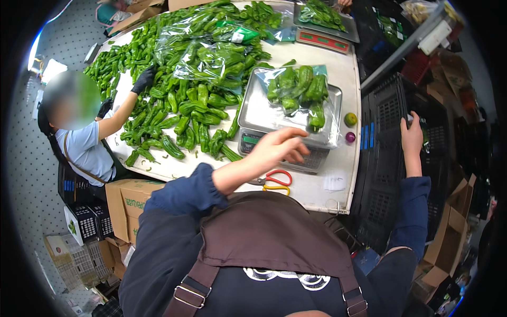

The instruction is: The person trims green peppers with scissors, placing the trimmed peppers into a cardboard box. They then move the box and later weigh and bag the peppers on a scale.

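Note:
My left hand (279, 148) hovers over the near edge of a digital scale (251, 139), fingers slightly bent and apart, with nothing in it. A clear plastic bag of green peppers (303, 85) lies on the scale's steel tray (255, 115). My right hand (412, 134) is at the right, at the rim of a black plastic crate (396, 95); a small pale thing shows at its fingertips, and whether it grips this or the rim is unclear. Loose green peppers (192, 115) are heaped left of the scale. Scissors with red and yellow handles (277, 182) lie below my left hand.
A co-worker in black gloves (144, 79) reaches into the peppers at left. Filled clear bags (214, 59) lie on the heap. A second scale (323, 39) stands at the back. A green-orange fruit (350, 119) and a purple ball (350, 137) sit near the table's right edge. A metal pole (400, 49) slants beyond.

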{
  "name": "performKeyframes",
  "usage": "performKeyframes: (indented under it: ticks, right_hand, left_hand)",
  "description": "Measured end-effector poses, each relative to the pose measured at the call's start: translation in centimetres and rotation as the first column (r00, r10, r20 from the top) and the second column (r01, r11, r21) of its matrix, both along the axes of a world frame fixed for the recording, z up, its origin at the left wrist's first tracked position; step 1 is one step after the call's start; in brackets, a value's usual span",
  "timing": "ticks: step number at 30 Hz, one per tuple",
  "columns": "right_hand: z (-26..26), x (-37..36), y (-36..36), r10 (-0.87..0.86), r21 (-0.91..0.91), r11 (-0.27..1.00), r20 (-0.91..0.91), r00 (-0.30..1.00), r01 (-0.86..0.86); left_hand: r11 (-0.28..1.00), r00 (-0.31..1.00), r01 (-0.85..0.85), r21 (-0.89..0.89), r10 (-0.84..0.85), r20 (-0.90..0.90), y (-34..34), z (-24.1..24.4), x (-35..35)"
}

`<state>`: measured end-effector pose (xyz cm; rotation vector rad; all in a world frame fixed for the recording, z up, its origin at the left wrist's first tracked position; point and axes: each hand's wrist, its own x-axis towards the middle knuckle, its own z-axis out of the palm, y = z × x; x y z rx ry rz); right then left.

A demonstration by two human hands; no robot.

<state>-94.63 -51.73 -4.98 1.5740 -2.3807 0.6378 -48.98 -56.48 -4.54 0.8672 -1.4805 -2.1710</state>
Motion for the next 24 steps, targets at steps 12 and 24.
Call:
performKeyframes:
  ticks: [12,24]
  right_hand:
    - [0.4,22.4,7.0,0.424,-0.101,0.893,0.513,0.746,-0.438]
    - [-9.2,22.3,-2.3,0.069,0.072,0.993,0.237,0.969,-0.088]
  left_hand:
    - [0.673,0.707,-0.621,-0.401,0.702,0.085,-0.4,-2.0,12.8]
    - [0.569,0.609,0.115,-0.814,0.607,0.511,-4.2,-6.8,-0.1]
